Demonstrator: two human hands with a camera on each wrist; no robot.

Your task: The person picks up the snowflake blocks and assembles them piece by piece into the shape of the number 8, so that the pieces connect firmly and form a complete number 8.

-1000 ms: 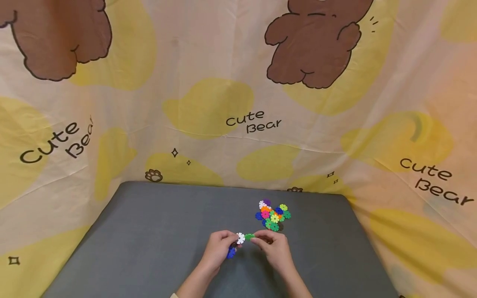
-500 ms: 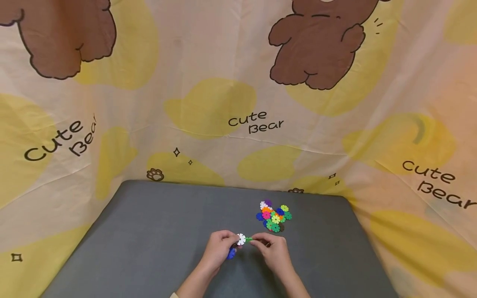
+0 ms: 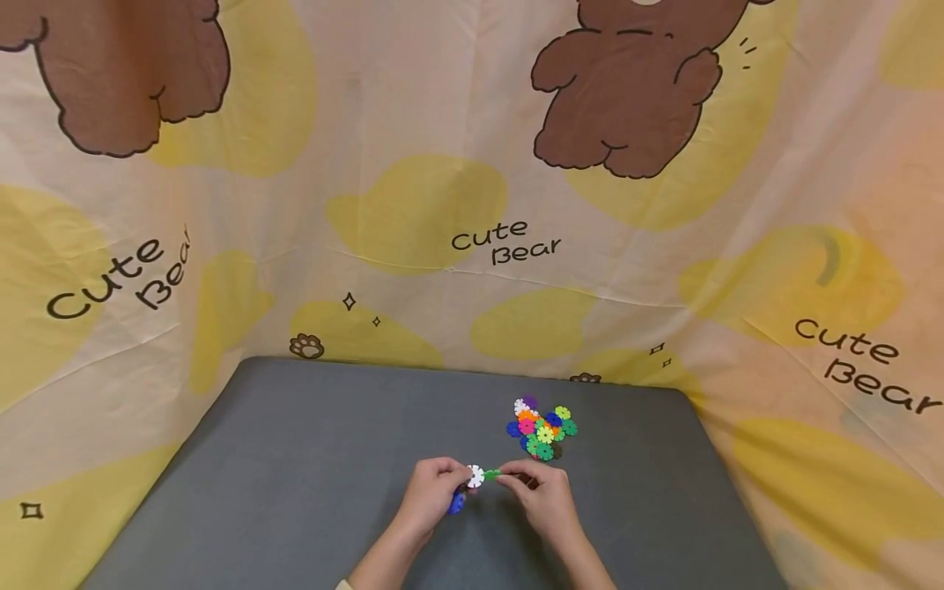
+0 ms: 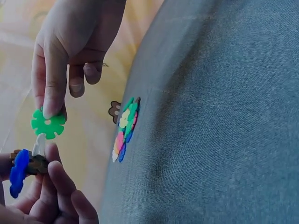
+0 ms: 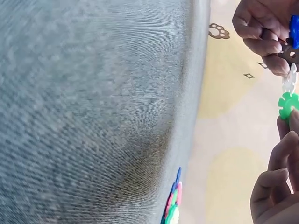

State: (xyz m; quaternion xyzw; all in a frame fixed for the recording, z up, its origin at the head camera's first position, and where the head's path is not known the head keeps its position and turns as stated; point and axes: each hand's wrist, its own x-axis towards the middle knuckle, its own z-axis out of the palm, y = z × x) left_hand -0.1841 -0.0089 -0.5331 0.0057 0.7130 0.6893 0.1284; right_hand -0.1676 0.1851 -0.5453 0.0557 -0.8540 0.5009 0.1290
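My left hand (image 3: pixel 437 490) grips a small chain of notched plastic discs: a brown disc (image 4: pixel 36 164) between the fingers, a blue disc (image 4: pixel 18 173) on one side and a white disc (image 3: pixel 476 476) on the other. Facing it, my right hand (image 3: pixel 544 494) pinches a green snowflake disc (image 4: pixel 48 124) between thumb and forefinger. The green disc's edge meets the edge of the white one, and the two stand at an angle to each other. Both hands are above the near half of the table.
Beyond the right hand, a loose pile of colourful notched discs (image 3: pixel 544 434) lies on the grey table (image 3: pixel 332 467). A curtain (image 3: pixel 413 213) printed with bears hangs behind the table and along its sides.
The green disc has turned from showing its face to nearly edge-on in the head view and sits closer against the white disc. Both hands have barely moved.
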